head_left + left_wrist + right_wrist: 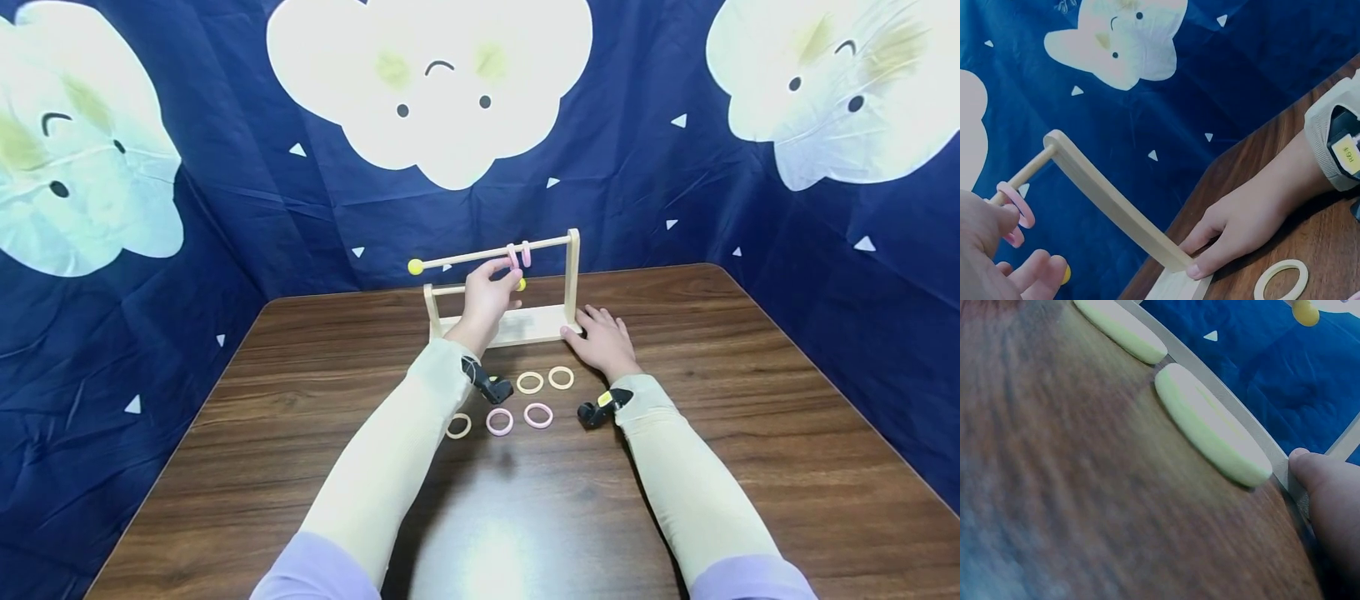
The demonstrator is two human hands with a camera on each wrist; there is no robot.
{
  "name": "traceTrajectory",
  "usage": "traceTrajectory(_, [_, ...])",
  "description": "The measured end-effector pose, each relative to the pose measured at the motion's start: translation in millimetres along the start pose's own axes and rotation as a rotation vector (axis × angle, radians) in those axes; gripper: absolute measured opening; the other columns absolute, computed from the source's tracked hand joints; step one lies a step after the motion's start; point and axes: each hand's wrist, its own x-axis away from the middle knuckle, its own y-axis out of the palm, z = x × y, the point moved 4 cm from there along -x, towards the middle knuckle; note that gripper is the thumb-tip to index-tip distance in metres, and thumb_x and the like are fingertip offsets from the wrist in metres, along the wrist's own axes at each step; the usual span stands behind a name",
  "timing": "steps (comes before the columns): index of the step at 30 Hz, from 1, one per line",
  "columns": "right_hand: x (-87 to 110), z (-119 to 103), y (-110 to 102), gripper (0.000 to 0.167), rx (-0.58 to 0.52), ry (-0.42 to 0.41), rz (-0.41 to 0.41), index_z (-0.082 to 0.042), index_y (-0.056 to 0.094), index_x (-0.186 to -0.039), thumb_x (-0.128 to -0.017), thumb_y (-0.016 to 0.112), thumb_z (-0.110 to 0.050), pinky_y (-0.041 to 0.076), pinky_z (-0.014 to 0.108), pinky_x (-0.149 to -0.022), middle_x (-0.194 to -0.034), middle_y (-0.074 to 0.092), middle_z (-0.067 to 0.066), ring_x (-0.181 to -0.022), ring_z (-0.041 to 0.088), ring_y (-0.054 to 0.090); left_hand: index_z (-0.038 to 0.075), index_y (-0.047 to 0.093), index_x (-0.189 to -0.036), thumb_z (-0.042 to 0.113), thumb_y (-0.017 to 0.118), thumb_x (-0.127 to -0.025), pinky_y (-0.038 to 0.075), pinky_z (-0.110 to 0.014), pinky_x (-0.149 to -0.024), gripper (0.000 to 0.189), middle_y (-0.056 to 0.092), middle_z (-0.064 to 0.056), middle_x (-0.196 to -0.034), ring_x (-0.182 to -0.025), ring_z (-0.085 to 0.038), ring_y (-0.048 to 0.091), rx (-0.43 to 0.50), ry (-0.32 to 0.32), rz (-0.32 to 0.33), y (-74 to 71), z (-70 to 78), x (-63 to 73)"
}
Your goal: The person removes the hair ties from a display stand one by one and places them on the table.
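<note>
A wooden stand (573,275) with two rods stands toward the back of the table. Two pink rings hang on its upper rod (465,257). My left hand (486,302) pinches the left pink ring (513,257) between thumb and fingers; the other pink ring (527,254) hangs just right of it. In the left wrist view, the hand partly covers the held ring (1017,203). My right hand (606,340) holds the right end of the stand's base (531,326), the thumb (1204,265) at its front and the fingers reaching past the post.
Several loose rings lie on the table before the stand, including a cream ring (561,377) and a pink ring (538,416). My left wrist partly hides one. Yellow balls cap the rods, one at the upper rod's left end (416,267). A blue cloth backdrop (225,167) surrounds the table.
</note>
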Motion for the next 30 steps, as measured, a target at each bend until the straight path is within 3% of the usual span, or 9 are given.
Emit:
traceTrajectory(3, [0.2, -1.3, -0.2, 0.071, 0.001, 0.0, -0.003, -0.01, 0.041, -0.155, -0.102, 0.043, -0.057, 0.008, 0.062, -0.12, -0.162, 0.032, 0.018, -0.151, 0.042, 0.02, 0.001, 0.065, -0.129, 0.008, 0.067, -0.097, 0.061, -0.033, -0.069, 0.032, 0.064, -0.011, -0.117, -0.097, -0.023, 0.071, -0.02, -0.006, 0.009, 0.6, -0.7, -1.3])
traceTrajectory(7, [-0.5, -1.8, 0.4, 0.072, 0.007, 0.0, -0.005, -0.01, 0.04, -0.155, -0.101, 0.042, -0.058, 0.009, 0.061, -0.12, -0.162, 0.032, 0.018, -0.151, 0.042, 0.02, 0.0, 0.066, -0.124, 0.003, 0.066, -0.096, 0.061, -0.043, -0.077, 0.028, 0.067, -0.013, -0.109, -0.1, -0.029, 0.071, -0.04, -0.009, 0.021, 0.2, -1.7, -2.3])
traceTrajectory(15, [-0.6, -0.5, -0.4, 0.072, 0.005, 0.006, -0.006, -0.011, 0.04, -0.156, -0.102, 0.042, -0.059, 0.008, 0.061, -0.121, -0.162, 0.031, 0.017, -0.151, 0.041, 0.02, -0.001, 0.068, -0.118, 0.0, 0.065, -0.096, 0.06, -0.046, -0.079, 0.022, 0.066, -0.014, -0.11, -0.092, -0.025, 0.071, -0.071, 0.013, 0.035, -3.3, -2.9, -3.9])
traceTrajectory(18, [-0.3, 0.1, -0.4, 0.072, 0.002, 0.007, -0.003, -0.011, 0.04, -0.155, -0.102, 0.042, -0.058, 0.008, 0.061, -0.121, -0.162, 0.031, 0.018, -0.151, 0.041, 0.019, -0.002, 0.068, -0.118, 0.001, 0.064, -0.097, 0.061, -0.044, -0.077, 0.021, 0.066, -0.014, -0.107, -0.095, -0.03, 0.072, -0.046, 0.037, 0.038, -5.6, -1.8, -4.5])
traceTrajectory(23, [0.2, -0.5, -0.2, 0.071, 0.001, 0.01, -0.001, -0.011, 0.041, -0.155, -0.102, 0.043, -0.058, 0.008, 0.061, -0.121, -0.162, 0.032, 0.018, -0.151, 0.042, 0.019, 0.0, 0.069, -0.117, 0.007, 0.066, -0.098, 0.059, -0.026, -0.063, 0.021, 0.069, -0.015, -0.098, -0.097, -0.034, 0.072, 0.028, 0.041, 0.076, -11.2, -0.3, -6.2])
traceTrajectory(30, [0.1, -1.2, -0.7, 0.071, 0.006, 0.007, -0.006, -0.01, 0.041, -0.155, -0.102, 0.043, -0.057, 0.008, 0.061, -0.12, -0.162, 0.032, 0.018, -0.151, 0.042, 0.02, 0.002, 0.068, -0.122, 0.012, 0.069, -0.098, 0.06, -0.026, -0.061, 0.026, 0.07, -0.019, -0.101, -0.083, -0.018, 0.072, 0.157, -0.013, 0.135, -21.3, -1.0, -8.5])
